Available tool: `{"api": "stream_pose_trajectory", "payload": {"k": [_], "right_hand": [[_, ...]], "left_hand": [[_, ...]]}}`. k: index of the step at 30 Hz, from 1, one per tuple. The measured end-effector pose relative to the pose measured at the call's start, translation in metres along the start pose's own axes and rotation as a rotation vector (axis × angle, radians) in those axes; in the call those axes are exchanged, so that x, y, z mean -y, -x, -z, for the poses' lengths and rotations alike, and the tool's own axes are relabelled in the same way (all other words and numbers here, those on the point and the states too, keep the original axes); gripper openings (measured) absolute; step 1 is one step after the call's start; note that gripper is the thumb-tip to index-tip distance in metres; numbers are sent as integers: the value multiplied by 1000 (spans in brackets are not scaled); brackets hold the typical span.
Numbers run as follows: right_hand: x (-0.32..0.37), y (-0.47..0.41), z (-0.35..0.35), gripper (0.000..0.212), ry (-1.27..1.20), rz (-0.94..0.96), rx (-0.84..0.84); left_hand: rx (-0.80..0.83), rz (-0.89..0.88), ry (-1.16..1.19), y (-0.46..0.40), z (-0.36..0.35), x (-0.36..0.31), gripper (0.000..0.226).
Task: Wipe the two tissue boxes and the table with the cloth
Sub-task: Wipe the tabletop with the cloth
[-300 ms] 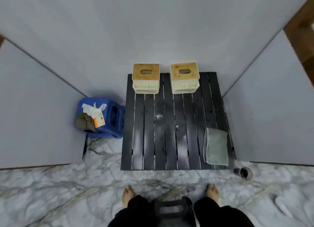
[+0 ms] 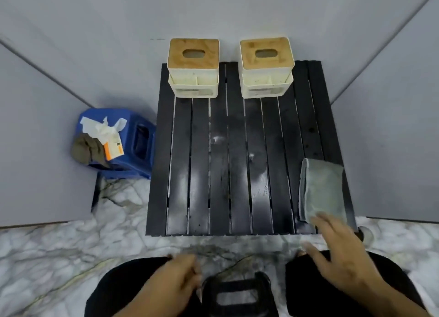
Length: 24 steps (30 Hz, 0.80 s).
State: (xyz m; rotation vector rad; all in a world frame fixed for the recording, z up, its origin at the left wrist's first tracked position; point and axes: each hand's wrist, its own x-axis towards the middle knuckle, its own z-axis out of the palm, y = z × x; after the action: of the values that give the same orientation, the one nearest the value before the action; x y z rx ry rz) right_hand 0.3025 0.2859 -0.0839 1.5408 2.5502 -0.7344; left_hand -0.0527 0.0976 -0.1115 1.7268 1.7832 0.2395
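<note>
Two cream tissue boxes with wooden lids stand at the far edge of the low black slatted table (image 2: 237, 164): the left box (image 2: 193, 66) and the right box (image 2: 266, 65). A folded grey-green cloth (image 2: 320, 188) lies at the table's near right corner. My right hand (image 2: 337, 248) is spread open, its fingertips at the cloth's near edge; it is blurred, so I cannot tell if it touches. My left hand (image 2: 175, 281) hangs over my left knee with its fingers curled and nothing in it.
A blue plastic stool (image 2: 137, 150) stands left of the table, holding a tissue pack and a brown rag. Grey panels close in the back and both sides. A small dark cup (image 2: 364, 233) sits on the marble floor by the table's near right corner.
Both hands have come into view; the right one has reached forward to the cloth's near edge. The camera has moved closer to the table.
</note>
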Motion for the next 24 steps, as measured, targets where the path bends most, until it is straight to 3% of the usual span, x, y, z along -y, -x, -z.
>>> {"api": "stream_pose_trajectory", "payload": {"k": [2,4,9,17,24], "right_hand": [[-19,-53,-15,71,174,-252,-74],[-42,-87,-52,80,222,-333,49],[-75,-139,-89,65,182,-274,-67],[-87,-171,-94,58,198,-171,-124],[-83,-166,-94,68,87,-126,-207]], "left_hand": [[-95,109,35,-59,6,29,12],[-275,114,-62,-111,6,57,38],[-369,51,-263,-183,-4,104,67],[-468,40,-257,-195,-15,116,72],[-448,62,-271,-196,-12,113,78]]}}
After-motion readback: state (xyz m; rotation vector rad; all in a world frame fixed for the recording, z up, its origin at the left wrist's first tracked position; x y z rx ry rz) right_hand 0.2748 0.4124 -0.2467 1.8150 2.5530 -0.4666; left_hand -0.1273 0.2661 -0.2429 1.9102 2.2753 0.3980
